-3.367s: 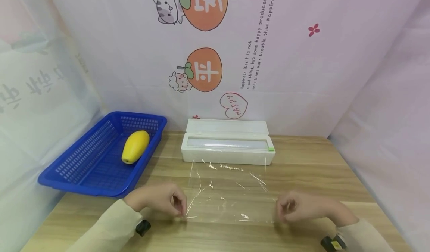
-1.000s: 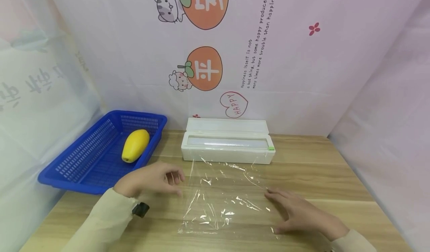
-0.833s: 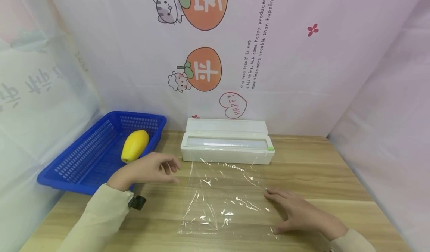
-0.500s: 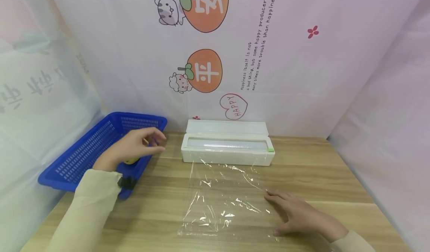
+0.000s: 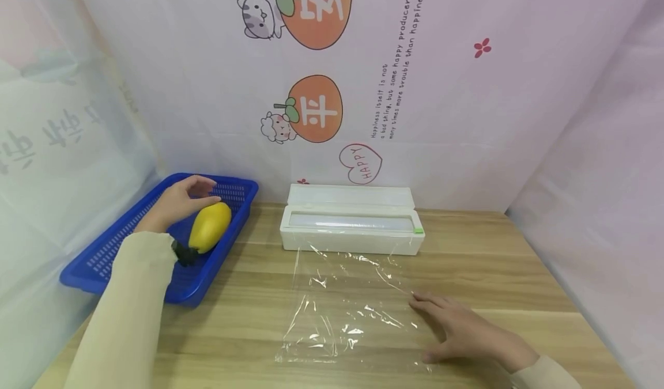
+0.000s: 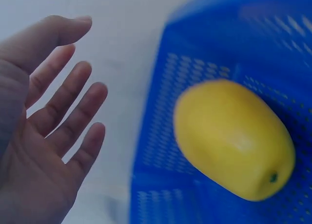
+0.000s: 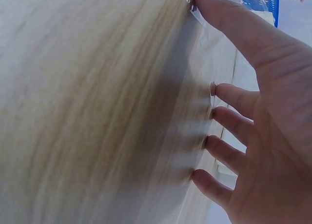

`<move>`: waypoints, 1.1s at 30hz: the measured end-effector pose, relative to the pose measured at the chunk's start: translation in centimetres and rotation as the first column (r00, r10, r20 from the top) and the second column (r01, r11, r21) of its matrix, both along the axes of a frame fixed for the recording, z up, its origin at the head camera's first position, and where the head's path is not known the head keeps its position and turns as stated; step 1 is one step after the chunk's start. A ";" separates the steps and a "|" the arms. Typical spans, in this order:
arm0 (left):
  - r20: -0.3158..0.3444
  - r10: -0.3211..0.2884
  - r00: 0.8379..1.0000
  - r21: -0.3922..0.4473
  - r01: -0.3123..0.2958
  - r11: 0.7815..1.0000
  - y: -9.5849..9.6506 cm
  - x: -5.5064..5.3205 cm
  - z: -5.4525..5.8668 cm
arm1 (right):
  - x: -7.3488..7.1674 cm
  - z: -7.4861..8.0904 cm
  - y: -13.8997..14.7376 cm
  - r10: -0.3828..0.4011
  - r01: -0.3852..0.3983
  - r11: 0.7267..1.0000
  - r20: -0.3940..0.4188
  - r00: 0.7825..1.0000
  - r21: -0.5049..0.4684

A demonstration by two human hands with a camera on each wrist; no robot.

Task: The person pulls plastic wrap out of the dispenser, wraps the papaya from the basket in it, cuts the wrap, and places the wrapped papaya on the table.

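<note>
A yellow papaya-like fruit [image 5: 210, 227] lies in the blue plastic basket [image 5: 194, 291] at the left. Over the basket, my left hand [image 5: 178, 200] is spread above and beside the fruit; in the left wrist view its fingers are apart and hold nothing. Clear plastic wrap [image 5: 342, 314] stretches over the table from the white cling film box [image 5: 353, 242]. My right hand [image 5: 461, 331] presses its fingertips along the wrap's right edge, thumb and fingers spread, as the right wrist view [image 7: 273, 126] confirms for the hand.
The film box stands at the back middle with its lid [image 5: 350, 196] up and a small green piece [image 5: 418, 230] at its right end. White printed cloth [image 5: 441, 89] hangs behind and on both sides of the wooden table [image 5: 498, 262].
Both hands were pinching the wrap's front corners; the wrap now lies on the table. The left hand let go and moved left and back to the basket. Lately the right hand stays put.
</note>
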State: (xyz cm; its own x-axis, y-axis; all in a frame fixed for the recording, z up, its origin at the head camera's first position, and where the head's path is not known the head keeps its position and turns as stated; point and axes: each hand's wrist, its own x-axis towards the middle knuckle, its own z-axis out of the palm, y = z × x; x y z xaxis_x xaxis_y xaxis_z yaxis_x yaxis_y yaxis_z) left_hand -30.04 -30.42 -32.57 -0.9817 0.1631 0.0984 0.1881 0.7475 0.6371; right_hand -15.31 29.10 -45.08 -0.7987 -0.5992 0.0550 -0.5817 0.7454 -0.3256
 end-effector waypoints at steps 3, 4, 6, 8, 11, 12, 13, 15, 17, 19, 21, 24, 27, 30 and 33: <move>0.040 0.046 0.998 0.023 -0.047 0.999 -1.1 -0.6 -1.0 | -0.1 0.0 0.0 0.001 -0.001 1.000 0.004 1.000 0.000; 0.050 0.064 0.997 0.025 -0.065 0.998 -1.4 -0.8 -1.3 | -0.1 0.0 0.1 0.001 -0.001 1.000 0.005 1.000 -0.001; 0.074 0.090 0.993 0.032 -0.093 0.995 -1.9 -1.0 -1.9 | -0.1 -0.1 0.1 0.001 -0.001 1.000 0.005 1.000 -0.003; 0.109 0.112 0.988 0.035 -0.116 0.993 -2.2 -1.2 -2.5 | -0.1 -0.1 0.1 -0.001 0.001 1.000 0.004 1.000 -0.005; 0.166 0.124 0.978 0.045 -0.134 0.990 -2.5 -1.3 -3.3 | -0.1 -0.3 0.1 -0.003 0.003 1.000 0.004 1.000 -0.009; 0.186 0.123 0.975 0.041 -0.133 0.990 -2.6 -1.4 -3.6 | -0.1 -0.3 0.2 -0.002 0.002 1.000 0.004 1.000 -0.010; 0.203 0.117 0.972 0.033 -0.127 0.991 -2.8 -1.4 -4.0 | -0.2 -0.4 0.2 -0.002 0.002 1.000 0.005 1.000 -0.010; 0.232 0.108 0.967 0.018 -0.115 0.993 -3.0 -1.5 -4.8 | -0.2 -0.5 0.2 0.000 0.000 1.000 0.004 1.000 -0.010; 0.264 0.101 0.959 0.001 -0.105 0.994 -3.3 -1.6 -5.6 | -0.2 -0.6 0.2 0.000 0.000 1.000 0.005 1.000 -0.009; 0.298 0.104 0.949 -0.001 -0.109 0.994 -3.5 -1.7 -6.3 | -0.1 -0.7 0.2 -0.001 0.001 1.000 0.006 1.000 -0.008; 0.331 0.113 0.937 0.008 -0.122 0.993 -3.6 -1.6 -6.8 | -0.1 -0.7 0.2 -0.002 0.002 1.000 0.009 1.000 -0.008; 0.370 0.119 0.921 0.015 -0.134 0.991 -3.6 -1.4 -7.3 | -0.1 -0.6 0.2 -0.003 0.003 1.000 0.010 1.000 -0.005; 0.381 0.117 0.917 0.002 -0.128 0.992 -3.4 -1.2 -7.4 | -0.1 -0.5 0.3 -0.006 0.007 1.000 0.011 1.000 -0.004; 0.364 0.111 0.925 -0.015 -0.114 0.993 -3.2 -1.0 -7.2 | -0.2 -0.5 0.3 -0.010 0.010 1.000 0.016 1.000 -0.005; 0.337 0.113 0.935 -0.040 -0.106 0.994 -3.1 -0.9 -7.1 | -0.2 -0.4 0.3 -0.013 0.013 1.000 0.022 1.000 -0.006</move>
State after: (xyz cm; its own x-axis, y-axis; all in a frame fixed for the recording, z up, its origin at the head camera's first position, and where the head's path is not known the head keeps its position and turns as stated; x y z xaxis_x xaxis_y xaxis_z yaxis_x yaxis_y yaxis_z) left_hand -30.97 -33.51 -39.63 -0.9684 0.0509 -0.2442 -0.1195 0.7647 0.6332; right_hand -15.49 29.41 -45.46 -0.8074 -0.5885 0.0410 -0.5645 0.7506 -0.3433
